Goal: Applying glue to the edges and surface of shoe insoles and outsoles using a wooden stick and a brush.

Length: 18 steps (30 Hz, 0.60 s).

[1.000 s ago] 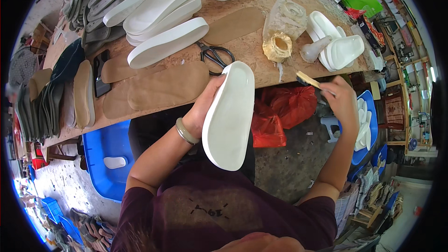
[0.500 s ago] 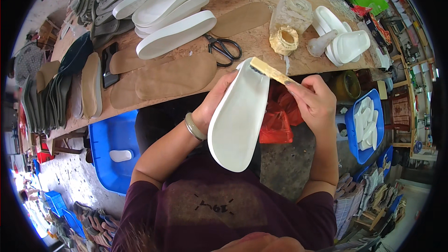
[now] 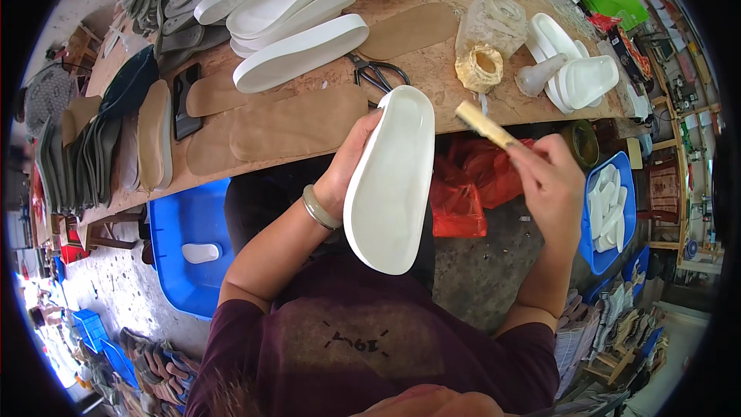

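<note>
My left hand (image 3: 342, 172) grips a white shoe sole (image 3: 391, 185) by its left edge, tilted upright in front of my chest with its hollow inner face showing. To the right of it, my right hand (image 3: 546, 179) pinches the handle of a small wooden brush (image 3: 484, 124), held in the air apart from the sole. The brush's bristles cannot be made out here. On the table edge beyond stands a crusted, yellowish open pot (image 3: 480, 68). Black-handled scissors (image 3: 378, 76) lie behind the sole's upper end, partly hidden by it.
Brown insoles (image 3: 301, 120) and stacked white soles (image 3: 289, 4) cover the wooden table (image 3: 432, 62). Grey insoles (image 3: 85, 162) stand at its left. More white soles (image 3: 583, 77) sit at the right. Below are a blue tub (image 3: 185, 216), red plastic bags (image 3: 463, 193) and a blue basket of white pieces (image 3: 606, 208).
The brush has come off the sole's upper end and moved right and slightly down with my right hand. The sole stays in my left hand, its far end now slightly more upright.
</note>
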Each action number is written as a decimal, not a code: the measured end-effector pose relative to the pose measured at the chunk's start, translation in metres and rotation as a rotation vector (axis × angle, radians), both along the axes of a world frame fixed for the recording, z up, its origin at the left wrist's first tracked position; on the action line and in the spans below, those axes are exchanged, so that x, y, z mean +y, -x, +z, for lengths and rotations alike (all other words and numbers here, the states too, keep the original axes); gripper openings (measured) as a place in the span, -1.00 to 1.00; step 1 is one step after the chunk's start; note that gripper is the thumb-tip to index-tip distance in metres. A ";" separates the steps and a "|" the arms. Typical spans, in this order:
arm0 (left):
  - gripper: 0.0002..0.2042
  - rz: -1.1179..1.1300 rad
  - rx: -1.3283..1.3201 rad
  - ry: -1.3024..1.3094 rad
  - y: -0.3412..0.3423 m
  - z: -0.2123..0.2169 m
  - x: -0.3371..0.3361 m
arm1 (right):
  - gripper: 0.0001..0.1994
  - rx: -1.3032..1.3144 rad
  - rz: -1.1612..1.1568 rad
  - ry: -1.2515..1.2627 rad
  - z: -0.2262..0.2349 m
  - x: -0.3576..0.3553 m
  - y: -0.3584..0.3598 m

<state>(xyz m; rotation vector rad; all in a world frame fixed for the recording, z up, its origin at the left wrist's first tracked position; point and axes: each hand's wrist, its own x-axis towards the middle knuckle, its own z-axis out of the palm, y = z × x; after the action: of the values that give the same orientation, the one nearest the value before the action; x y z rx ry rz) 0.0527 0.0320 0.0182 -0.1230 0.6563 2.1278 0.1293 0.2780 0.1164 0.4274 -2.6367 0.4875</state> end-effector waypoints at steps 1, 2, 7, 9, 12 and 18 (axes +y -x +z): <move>-0.52 -0.007 -0.001 -0.001 -0.001 0.001 0.001 | -0.77 0.070 -0.076 0.007 0.001 0.001 -0.001; -0.51 -0.006 -0.011 -0.009 -0.003 0.004 0.003 | -0.75 0.072 -0.027 0.048 0.001 0.001 0.003; -0.50 -0.033 0.008 -0.047 -0.008 0.009 0.005 | -0.73 0.105 0.091 0.095 -0.009 -0.023 0.017; -0.52 -0.044 0.046 -0.102 -0.009 0.010 0.002 | -0.74 0.020 0.153 0.190 -0.011 -0.025 0.017; -0.54 -0.023 0.237 -0.053 -0.011 0.013 -0.002 | -0.75 0.026 0.187 0.139 -0.014 -0.025 0.020; -0.52 -0.040 0.290 -0.050 -0.011 0.004 -0.002 | -0.77 0.142 0.098 0.022 -0.021 -0.025 0.031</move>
<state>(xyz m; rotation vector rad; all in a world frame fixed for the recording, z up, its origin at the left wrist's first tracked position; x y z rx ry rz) 0.0641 0.0298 0.0225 0.2289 0.7653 2.1405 0.0983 0.2533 0.0950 0.5646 -2.4806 0.4967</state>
